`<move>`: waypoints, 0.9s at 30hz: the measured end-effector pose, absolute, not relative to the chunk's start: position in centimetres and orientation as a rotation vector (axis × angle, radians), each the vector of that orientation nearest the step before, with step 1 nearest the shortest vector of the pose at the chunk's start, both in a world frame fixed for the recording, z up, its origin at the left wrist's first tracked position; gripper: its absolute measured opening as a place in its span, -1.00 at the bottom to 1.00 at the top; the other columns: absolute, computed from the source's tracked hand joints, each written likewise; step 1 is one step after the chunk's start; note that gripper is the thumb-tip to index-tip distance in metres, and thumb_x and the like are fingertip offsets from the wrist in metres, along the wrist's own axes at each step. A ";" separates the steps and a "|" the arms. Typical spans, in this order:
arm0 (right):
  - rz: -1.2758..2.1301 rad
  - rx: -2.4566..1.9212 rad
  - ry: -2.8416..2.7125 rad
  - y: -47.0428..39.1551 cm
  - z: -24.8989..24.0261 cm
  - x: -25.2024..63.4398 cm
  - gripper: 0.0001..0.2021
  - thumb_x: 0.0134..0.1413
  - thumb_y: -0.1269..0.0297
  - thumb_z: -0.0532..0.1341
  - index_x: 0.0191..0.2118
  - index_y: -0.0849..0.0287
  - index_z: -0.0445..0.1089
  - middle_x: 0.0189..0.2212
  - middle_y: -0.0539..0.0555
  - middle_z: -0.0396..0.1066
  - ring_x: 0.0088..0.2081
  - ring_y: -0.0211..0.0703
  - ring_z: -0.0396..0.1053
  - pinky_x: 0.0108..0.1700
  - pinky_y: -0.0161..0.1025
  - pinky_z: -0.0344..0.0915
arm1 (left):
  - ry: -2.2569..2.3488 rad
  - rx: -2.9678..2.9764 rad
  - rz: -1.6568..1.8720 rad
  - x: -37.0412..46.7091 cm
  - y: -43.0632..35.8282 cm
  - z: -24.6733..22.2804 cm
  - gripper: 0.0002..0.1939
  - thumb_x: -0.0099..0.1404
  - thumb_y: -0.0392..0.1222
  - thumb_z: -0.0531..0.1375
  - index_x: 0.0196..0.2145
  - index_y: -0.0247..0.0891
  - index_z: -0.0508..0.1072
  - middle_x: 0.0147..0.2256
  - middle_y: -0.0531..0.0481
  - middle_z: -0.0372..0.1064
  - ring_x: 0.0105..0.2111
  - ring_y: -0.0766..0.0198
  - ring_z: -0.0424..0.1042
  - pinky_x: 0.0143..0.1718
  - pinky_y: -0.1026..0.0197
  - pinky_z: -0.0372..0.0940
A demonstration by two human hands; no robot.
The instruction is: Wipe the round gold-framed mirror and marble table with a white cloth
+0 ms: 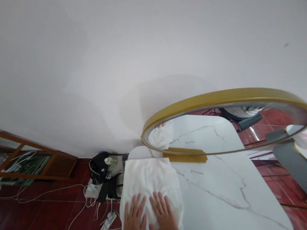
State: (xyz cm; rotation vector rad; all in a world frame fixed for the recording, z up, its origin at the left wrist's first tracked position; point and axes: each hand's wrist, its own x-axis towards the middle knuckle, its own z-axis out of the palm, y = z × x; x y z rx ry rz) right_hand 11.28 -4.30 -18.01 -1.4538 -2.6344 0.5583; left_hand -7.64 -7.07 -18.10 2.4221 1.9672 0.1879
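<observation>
A white cloth [149, 174] lies spread out over the left end of the white marbled table, with slight wrinkles and uneven edges. My left hand [134, 218] rests flat on its lower left part, fingers stretched and a little apart. Beside it, my right hand [162, 215] is pressed flat on the lower right part, its fingers spread as well. Neither hand grips anything. Between the two thumbs a narrow strip of cloth shows.
A gold-framed round mirror [223, 96] leans over the marbled table [216, 204], at a gold base [186, 155]. To the left on the red floor are a black bag [98, 167], a bottle [110, 161], a power strip [108, 223] and cables. A wooden shelf [62, 164] stands by the wall.
</observation>
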 end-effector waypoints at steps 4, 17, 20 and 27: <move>0.630 -1.371 -2.662 -6.4 -18.1 12.5 -0.14 0.02 -0.14 0.01 0.32 0.05 -0.44 0.32 0.03 -0.37 0.30 0.20 -0.27 0.26 0.11 -0.33 | 1.960 2.423 0.178 -7.4 -9.7 -19.3 -0.35 0.27 -0.23 -0.03 0.28 0.03 -0.08 0.26 0.18 -0.03 0.29 0.16 -0.16 0.27 -0.08 -0.35; 0.580 -1.512 -2.469 -3.5 -17.1 12.2 -0.15 0.06 -0.12 0.02 0.33 0.10 -0.42 0.32 0.02 -0.38 0.32 0.06 -0.28 0.29 0.01 -0.44 | 2.104 2.299 0.241 -5.9 -4.5 -17.7 -0.42 0.38 -0.18 -0.10 0.30 0.01 -0.20 0.29 0.07 -0.11 0.30 0.08 -0.19 0.22 -0.18 -0.14; 0.574 -1.566 -2.426 -3.3 -17.2 13.3 -0.15 0.07 -0.15 0.00 0.33 0.11 -0.42 0.32 0.03 -0.37 0.32 0.04 -0.29 0.29 0.00 -0.44 | 2.093 2.303 0.216 -4.6 -4.1 -17.6 -0.42 0.38 -0.19 -0.10 0.30 0.01 -0.21 0.29 0.06 -0.11 0.30 0.08 -0.20 0.23 -0.18 -0.17; 0.537 -1.708 -2.347 -2.7 -17.1 17.6 -0.25 0.15 -0.07 -0.06 0.33 0.11 -0.42 0.32 0.03 -0.34 0.32 0.00 -0.28 0.29 -0.01 -0.44 | 2.050 2.278 0.191 0.6 -2.8 -17.6 -0.42 0.37 -0.19 -0.08 0.29 -0.01 -0.18 0.30 0.07 -0.14 0.31 0.08 -0.25 0.23 -0.18 -0.18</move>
